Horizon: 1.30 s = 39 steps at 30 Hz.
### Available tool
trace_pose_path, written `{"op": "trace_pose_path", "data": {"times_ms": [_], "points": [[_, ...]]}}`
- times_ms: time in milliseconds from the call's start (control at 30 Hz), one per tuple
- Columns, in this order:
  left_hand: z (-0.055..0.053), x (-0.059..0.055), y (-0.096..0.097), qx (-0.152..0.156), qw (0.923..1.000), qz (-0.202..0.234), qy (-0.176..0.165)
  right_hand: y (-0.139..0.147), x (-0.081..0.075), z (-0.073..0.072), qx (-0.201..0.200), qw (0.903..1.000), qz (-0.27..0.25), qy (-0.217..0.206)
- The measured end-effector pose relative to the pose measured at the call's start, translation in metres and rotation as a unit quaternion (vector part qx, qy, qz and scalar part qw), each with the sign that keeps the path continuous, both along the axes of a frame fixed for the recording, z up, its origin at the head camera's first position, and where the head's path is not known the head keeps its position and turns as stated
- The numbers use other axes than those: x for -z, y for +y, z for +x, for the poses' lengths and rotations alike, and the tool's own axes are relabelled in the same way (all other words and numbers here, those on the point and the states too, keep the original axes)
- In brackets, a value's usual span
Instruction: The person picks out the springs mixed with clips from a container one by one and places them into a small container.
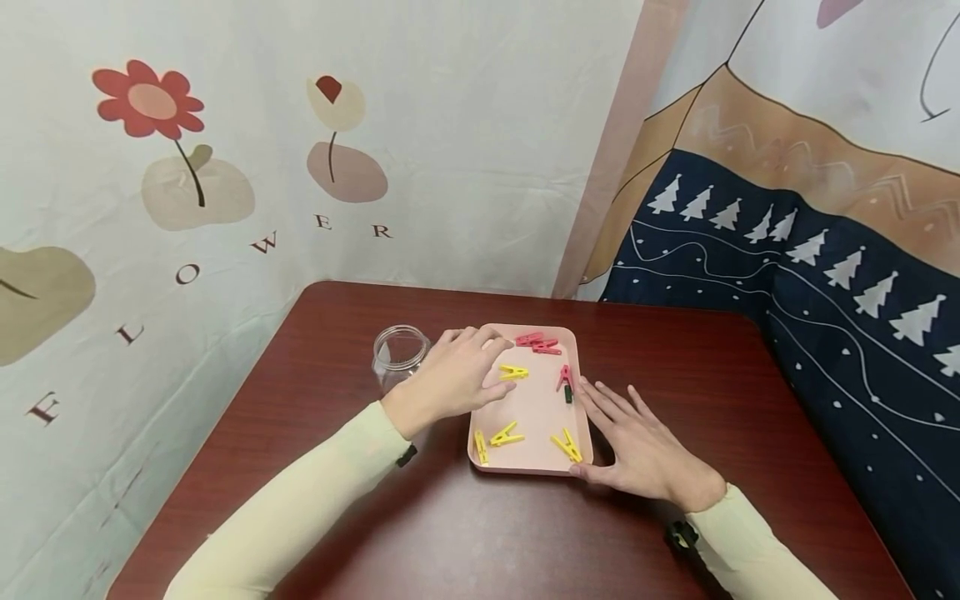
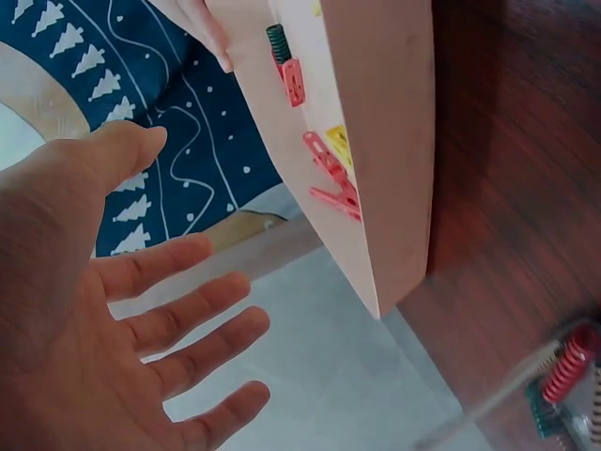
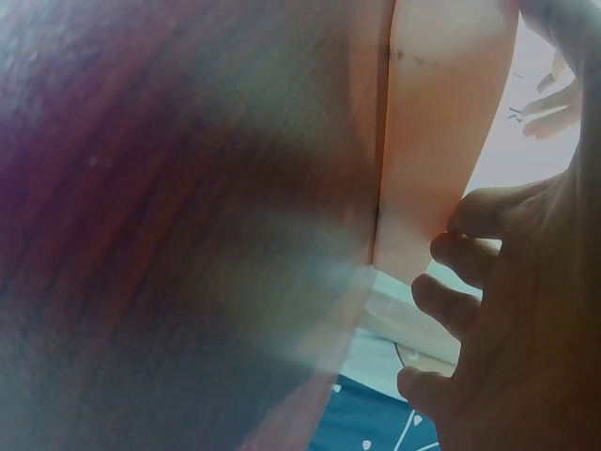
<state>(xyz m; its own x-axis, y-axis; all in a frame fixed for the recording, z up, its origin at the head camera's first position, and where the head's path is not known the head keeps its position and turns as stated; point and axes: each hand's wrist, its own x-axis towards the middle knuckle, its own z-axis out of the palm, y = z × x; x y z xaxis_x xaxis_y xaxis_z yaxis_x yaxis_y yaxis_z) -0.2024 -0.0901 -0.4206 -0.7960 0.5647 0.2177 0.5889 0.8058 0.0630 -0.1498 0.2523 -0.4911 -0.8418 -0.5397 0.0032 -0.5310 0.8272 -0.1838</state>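
Note:
A pink tray point(image 1: 528, 417) lies on the table with small plastic clothespins in it. Red clothespins point(image 1: 546, 343) sit at its far end, and another red clothespin point(image 1: 564, 377) is by the right wall, beside a dark green ribbed piece point(image 1: 567, 394). Yellow clothespins point(image 1: 507, 434) are spread about, one yellow clothespin point(image 1: 514, 372) near the left thumb. My left hand point(image 1: 461, 371) hovers over the tray's left side, fingers spread, holding nothing. Against the right wall of the tray rests my right hand point(image 1: 637, 442), fingers extended, thumb at the near corner.
Left of the tray stands a clear jar point(image 1: 401, 350), partly behind the left hand. A red coiled piece point(image 2: 571, 365) and a green one show in it in the left wrist view. The dark red wooden table point(image 1: 465, 533) meets printed curtains at the back and right.

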Motion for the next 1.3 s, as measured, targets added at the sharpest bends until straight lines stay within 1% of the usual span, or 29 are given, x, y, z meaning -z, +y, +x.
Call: {"op": "trace_pose_path", "data": {"times_ms": [433, 700, 833, 900, 1133, 1300], "points": [[-0.013, 0.006, 0.027, 0.009, 0.9994, -0.017, -0.029, 0.001, -0.001, 0.001, -0.001, 1.0000, -0.006, -0.007], [-0.024, 0.009, 0.042, 0.024, 0.9983, -0.052, -0.015, 0.001, 0.000, 0.000, -0.005, 1.0000, -0.008, -0.001], [-0.028, 0.010, 0.049, 0.019, 0.9977, -0.063, -0.017, 0.000, -0.001, 0.001, -0.006, 0.9999, -0.011, -0.001], [-0.030, 0.010, 0.053, 0.017, 0.9979, -0.060, -0.019, 0.000, -0.001, 0.000, -0.006, 0.9999, -0.011, -0.002], [-0.037, 0.011, 0.066, 0.006, 0.9961, -0.077, -0.043, 0.000, 0.000, 0.000, -0.006, 0.9999, -0.011, -0.007], [-0.042, 0.013, 0.072, 0.021, 0.9957, -0.070, -0.057, 0.000, 0.000, 0.000, -0.005, 0.9999, -0.012, -0.008]]}}
